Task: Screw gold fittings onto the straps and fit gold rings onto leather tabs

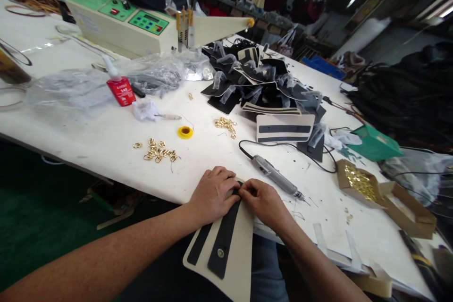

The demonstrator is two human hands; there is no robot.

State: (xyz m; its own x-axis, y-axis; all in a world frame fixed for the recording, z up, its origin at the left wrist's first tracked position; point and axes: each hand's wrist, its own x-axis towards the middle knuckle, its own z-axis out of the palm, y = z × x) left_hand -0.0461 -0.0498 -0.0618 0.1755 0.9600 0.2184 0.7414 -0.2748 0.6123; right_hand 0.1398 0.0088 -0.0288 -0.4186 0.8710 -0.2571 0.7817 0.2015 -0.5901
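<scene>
A beige panel with dark stripes (240, 250) leans from my lap up against the table's front edge. A round metal fitting (220, 253) shows near the low end of one stripe. My left hand (215, 193) is closed over the panel's upper end, gripping it. Right beside it, my right hand (264, 200) pinches at the same end with the fingertips together; whatever is between them is too small to make out. A grey electric screwdriver (278, 177) lies on the table just right of my hands.
Gold metal clasps (159, 151) lie in loose piles, near a yellow spool (185, 132) and a red glue bottle (121, 90). Stacked dark panels (262, 80) fill the table's middle. Cardboard boxes (361, 184) stand at right; a green-panelled machine (123, 23) stands behind.
</scene>
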